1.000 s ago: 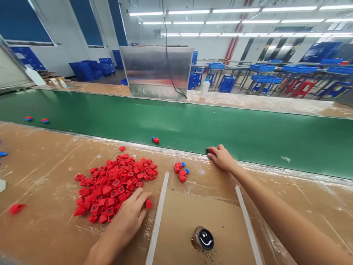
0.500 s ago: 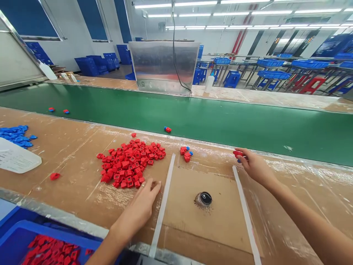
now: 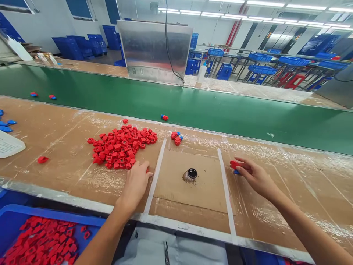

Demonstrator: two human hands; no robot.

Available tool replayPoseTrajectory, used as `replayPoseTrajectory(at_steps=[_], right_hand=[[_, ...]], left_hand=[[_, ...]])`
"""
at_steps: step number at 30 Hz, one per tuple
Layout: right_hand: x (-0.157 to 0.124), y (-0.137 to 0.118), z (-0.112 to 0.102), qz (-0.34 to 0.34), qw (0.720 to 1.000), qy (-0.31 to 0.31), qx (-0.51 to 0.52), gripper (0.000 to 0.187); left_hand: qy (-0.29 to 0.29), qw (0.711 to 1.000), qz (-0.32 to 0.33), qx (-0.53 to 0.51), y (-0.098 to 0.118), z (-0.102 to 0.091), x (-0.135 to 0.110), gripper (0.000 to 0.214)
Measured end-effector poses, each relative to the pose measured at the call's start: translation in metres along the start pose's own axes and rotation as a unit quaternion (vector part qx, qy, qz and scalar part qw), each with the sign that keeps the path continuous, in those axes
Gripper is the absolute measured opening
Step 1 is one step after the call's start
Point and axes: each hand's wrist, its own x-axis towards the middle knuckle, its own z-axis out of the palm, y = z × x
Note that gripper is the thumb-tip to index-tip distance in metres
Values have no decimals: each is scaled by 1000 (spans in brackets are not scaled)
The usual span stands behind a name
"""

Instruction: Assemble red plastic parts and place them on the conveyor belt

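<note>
My right hand (image 3: 256, 179) pinches a red-and-blue plastic piece (image 3: 234, 165) between thumb and fingers, right of the taped cardboard sheet (image 3: 171, 187). By the lower right edge of a heap of red plastic pieces (image 3: 121, 145), my left hand (image 3: 137, 181) is closed, and a bit of red shows at its fingertips; most of that red piece is hidden. On the cardboard stands a small round black-topped fixture (image 3: 191, 174), with dark specks around it. Two joined red-and-blue pieces (image 3: 176, 138) lie beyond the cardboard's far left corner.
A green conveyor belt (image 3: 220, 114) runs across, with a few red-and-blue pieces on it. A lone red piece (image 3: 42, 159) and a white plastic bottle (image 3: 11, 144) lie at left. Below the table edge, a blue bin (image 3: 91, 221) holds red pieces. A metal panel (image 3: 154, 51) stands behind the belt.
My left hand has closed at the heap's edge, and red now shows at its fingertips. My right hand has drawn back toward me, still holding its piece. The view has tilted down.
</note>
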Motion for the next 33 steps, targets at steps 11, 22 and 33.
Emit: replayPoseTrajectory(at_steps=[11,22,33], right_hand=[[-23,-87,21,-5,980,-132,147,40],[-20,-120,46,-221,963,-76,-132,24],[-19,-136,59,-290,929,-70,-221,21]], left_hand=[[-139,791,-22,-596,6,17,-6,43],[-185,675,-50,-712,42,54,-23,41],[-169,665,-23,-728,42,64,-40,26]])
